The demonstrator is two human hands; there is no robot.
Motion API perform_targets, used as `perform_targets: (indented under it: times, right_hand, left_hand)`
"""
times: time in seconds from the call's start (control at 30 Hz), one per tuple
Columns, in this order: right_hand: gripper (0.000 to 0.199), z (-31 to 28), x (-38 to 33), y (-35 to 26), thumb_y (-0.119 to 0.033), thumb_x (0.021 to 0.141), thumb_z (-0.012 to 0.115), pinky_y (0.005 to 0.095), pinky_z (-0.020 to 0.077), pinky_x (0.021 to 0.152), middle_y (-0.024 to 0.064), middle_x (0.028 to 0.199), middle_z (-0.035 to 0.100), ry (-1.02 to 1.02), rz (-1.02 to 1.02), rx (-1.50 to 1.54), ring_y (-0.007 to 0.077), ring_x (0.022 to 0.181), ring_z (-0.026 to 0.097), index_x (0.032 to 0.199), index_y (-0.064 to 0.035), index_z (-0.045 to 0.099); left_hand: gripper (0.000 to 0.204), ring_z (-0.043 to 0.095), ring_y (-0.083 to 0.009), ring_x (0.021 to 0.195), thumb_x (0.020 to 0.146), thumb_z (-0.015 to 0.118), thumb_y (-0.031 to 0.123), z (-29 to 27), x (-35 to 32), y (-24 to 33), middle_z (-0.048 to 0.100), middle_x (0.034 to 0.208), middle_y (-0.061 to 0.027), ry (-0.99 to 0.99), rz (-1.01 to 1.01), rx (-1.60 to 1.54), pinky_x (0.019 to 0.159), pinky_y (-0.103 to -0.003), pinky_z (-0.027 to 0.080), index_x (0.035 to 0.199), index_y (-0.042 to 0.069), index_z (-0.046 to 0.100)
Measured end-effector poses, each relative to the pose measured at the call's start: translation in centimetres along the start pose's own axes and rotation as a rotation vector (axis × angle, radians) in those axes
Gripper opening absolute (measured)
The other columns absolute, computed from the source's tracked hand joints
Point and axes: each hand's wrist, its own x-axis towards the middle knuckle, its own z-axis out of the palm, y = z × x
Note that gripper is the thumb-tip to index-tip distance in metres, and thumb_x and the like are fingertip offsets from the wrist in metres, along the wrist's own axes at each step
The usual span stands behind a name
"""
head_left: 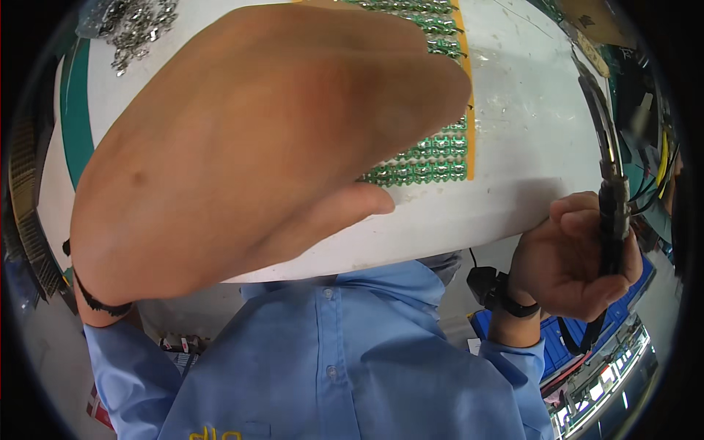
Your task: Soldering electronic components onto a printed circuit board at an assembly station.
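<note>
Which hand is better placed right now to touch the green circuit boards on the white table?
Left, probably. The left hand is spread open, empty, right above the green circuit boards. The right hand is off the white table edge, closed around a black tool.

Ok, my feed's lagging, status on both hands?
Left hand raised open, palm down, covering much of the green circuit board panel. Right hand gripping dark tool at table edge.
</note>
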Motion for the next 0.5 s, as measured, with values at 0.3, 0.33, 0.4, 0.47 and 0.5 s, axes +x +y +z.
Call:
perform_targets:
  times: [0.3, 0.33, 0.4, 0.47, 0.5]
  right_hand:
    - [0.055, 0.9, -1.0, 0.1, -0.047, 0.095, 0.019, 0.0316, 0.051, 0.056, 0.0214, 0.074, 0.06, 0.072, 0.029, -0.361, 0.027, 0.063, 0.06, 0.123, -0.0012, 0.029]
    - [0.052, 1.3, -0.8, -0.2, -0.045, 0.096, 0.021, 0.0333, 0.0514, 0.058, 0.0229, 0.081, 0.061, 0.027, 0.02, -0.359, 0.0293, 0.068, 0.062, 0.124, -0.0016, 0.029]
    - [0.05, 2.3, -0.7, -0.6, -0.043, 0.096, 0.024, 0.0351, 0.0518, 0.06, 0.0245, 0.087, 0.062, -0.016, 0.002, -0.363, 0.0315, 0.073, 0.064, 0.125, -0.0019, 0.028]
    - [0.049, 3.2, -0.5, -0.8, -0.04, 0.097, 0.026, 0.0354, 0.0536, 0.062, 0.0273, 0.089, 0.062, -0.016, 0.025, -0.322, 0.0342, 0.077, 0.065, 0.126, -0.001, 0.026]
    - [0.048, 3.1, -0.2, -1.1, -0.038, 0.097, 0.028, 0.0358, 0.0546, 0.062, 0.0284, 0.089, 0.062, -0.058, 0.02, -0.344, 0.0352, 0.077, 0.065, 0.127, -0.0006, 0.024]
  left_hand:
    - [0.018, 0.05, -0.005, 0.074, 0.087, 0.06, 0.013, -3.4, -9.1, -0.7, 0.06, 0.088, 0.0007, 0.66, -0.698, -0.116, 0.064, -0.017, 0.037, 0.099, 0.001, 0.063]
    - [0.018, 0.05, -0.005, 0.074, 0.087, 0.06, 0.013, -2.8, -9.7, -0.7, 0.06, 0.088, 0.0007, 0.663, -0.69, -0.111, 0.064, -0.017, 0.037, 0.099, 0.001, 0.063]
    - [0.015, 0.049, -0.0051, 0.071, 0.085, 0.061, 0.011, -1.9, -10.6, -0.7, 0.061, 0.087, 0.0001, 0.618, -0.729, -0.016, 0.062, -0.018, 0.037, 0.097, 0.001, 0.064]
    - [0.015, 0.048, -0.0054, 0.07, 0.084, 0.063, 0.01, -1.1, -9.5, -1.1, 0.06, 0.084, -0.0004, 0.591, -0.61, 0.058, 0.061, -0.018, 0.038, 0.095, 0.001, 0.065]
    - [0.014, 0.048, -0.0057, 0.068, 0.082, 0.064, 0.01, -0.9, -8.6, -1.3, 0.06, 0.081, -0.001, 0.554, -0.498, 0.134, 0.059, -0.019, 0.038, 0.094, 0.001, 0.065]
